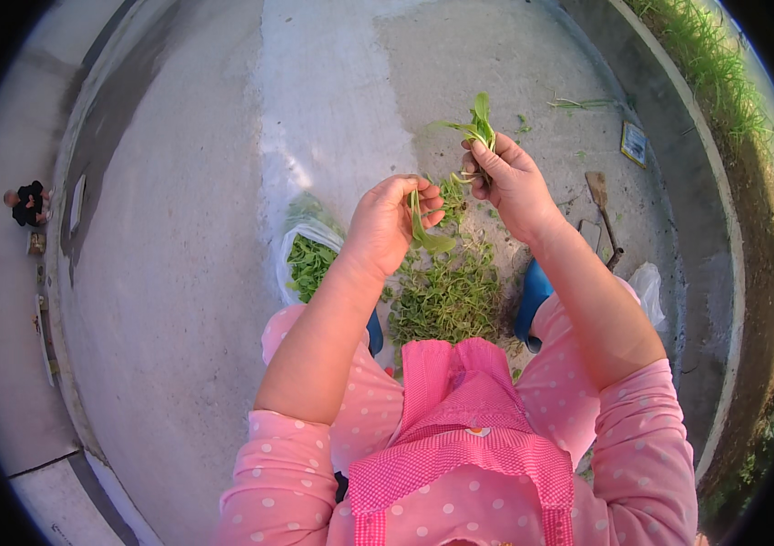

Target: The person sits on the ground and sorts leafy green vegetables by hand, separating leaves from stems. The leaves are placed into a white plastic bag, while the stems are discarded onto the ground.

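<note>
My right hand (506, 170) pinches a small leafy green plant (480, 123), its leaves pointing up and away from me. Just left of it, my left hand (390, 218) holds a loose green leaf (420, 222) that hangs down past the fingers. Below both hands a heap of picked greens (452, 293) lies on the concrete between my feet. A clear plastic bag (284, 263) with leafy greens (308, 266) inside stands left of the heap, partly behind my left forearm.
A small tool with a flat blade (597, 188) lies on the right, near a crumpled plastic bag (646, 293) and a flat packet (633, 143). A low concrete kerb (708, 136) borders grass (708, 68). Far left, a person (28, 203) sits beyond another edge. My blue shoe (534, 297) flanks the heap.
</note>
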Demonstrator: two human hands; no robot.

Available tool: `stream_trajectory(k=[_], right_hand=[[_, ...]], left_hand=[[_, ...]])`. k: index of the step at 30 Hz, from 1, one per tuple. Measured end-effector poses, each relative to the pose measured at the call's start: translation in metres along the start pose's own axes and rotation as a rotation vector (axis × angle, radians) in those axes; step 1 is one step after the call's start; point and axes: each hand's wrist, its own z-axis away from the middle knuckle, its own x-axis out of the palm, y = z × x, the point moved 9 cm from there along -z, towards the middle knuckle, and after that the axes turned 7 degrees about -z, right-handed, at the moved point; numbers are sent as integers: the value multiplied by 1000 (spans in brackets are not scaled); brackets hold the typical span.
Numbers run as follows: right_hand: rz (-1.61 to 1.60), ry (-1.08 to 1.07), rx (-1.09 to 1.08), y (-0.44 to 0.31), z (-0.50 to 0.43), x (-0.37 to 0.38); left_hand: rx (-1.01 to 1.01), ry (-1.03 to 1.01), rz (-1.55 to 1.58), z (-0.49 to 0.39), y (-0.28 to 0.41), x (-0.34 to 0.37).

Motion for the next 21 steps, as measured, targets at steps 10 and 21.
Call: stream_trajectory(k=[10, 21], right_hand=[[-42, -106, 155, 11, 3, 0], [10, -191, 244, 16, 16, 19]], left_hand=[[125, 121, 60, -2, 24, -26], [333, 160, -408, 19, 60, -10]])
